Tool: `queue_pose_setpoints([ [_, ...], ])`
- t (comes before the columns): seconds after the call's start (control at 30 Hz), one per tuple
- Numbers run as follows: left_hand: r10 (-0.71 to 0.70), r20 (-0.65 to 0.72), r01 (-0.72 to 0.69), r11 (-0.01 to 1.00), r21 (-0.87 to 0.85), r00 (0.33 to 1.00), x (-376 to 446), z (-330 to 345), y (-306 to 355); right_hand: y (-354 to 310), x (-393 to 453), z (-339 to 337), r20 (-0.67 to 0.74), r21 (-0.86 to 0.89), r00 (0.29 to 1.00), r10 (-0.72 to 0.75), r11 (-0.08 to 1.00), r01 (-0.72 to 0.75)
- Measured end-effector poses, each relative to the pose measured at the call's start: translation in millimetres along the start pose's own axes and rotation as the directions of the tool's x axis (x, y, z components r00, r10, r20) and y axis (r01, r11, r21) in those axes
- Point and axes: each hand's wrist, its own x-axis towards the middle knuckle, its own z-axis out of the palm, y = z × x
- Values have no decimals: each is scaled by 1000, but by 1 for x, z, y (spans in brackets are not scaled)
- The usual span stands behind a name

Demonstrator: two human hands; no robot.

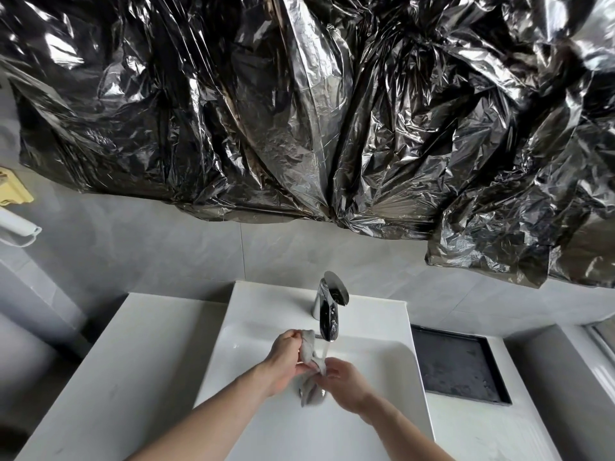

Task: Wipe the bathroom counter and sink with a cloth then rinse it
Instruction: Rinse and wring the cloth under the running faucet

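Observation:
A small grey cloth [307, 349] is bunched between both hands over the white sink [376, 367]. My left hand [283, 359] grips its upper part, and my right hand [342, 380] pinches its lower part. A thin stream of water runs from the chrome faucet [327, 307] onto the cloth. The wet tail of the cloth hangs down toward the drain, which is mostly hidden behind it. White counter [133, 367] lies left of the sink.
A black square tray [459, 364] is set into the counter right of the sink. Crumpled black plastic sheeting [299, 111] covers the wall above. A yellow fitting [13, 189] and a white handle [16, 224] hang on the grey tiled wall at left.

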Motion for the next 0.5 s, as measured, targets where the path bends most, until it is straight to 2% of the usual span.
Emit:
queue_pose_setpoints([
  [0.07,16,-88,-13,999,30,996,7,-7,-2,-6,1,2,-68,21,998,5,1000,-4],
  [0.13,102,-208,-48,967,250,973,16,-20,-6,-10,2,3,-157,102,987,31,995,-15],
  [0.2,194,-282,-21,855,518,940,17,-33,-13,-15,3,3,-205,207,978,42,978,1],
  [0.23,221,-270,-7,785,619,937,17,-39,-18,-19,2,1,-209,238,977,51,971,0],
  [0.3,255,-151,-64,674,736,955,13,-45,-27,-26,1,-4,-208,273,977,45,962,14],
  [0.33,245,-62,-121,663,739,967,10,-44,-31,-29,0,-7,-181,279,983,33,960,19],
  [0.43,159,155,-221,752,621,975,3,-30,-35,-32,2,-8,-82,268,996,30,963,-7],
  [0.5,158,185,-236,798,554,970,3,-19,-35,-31,5,-7,-63,327,996,66,944,-42],
])
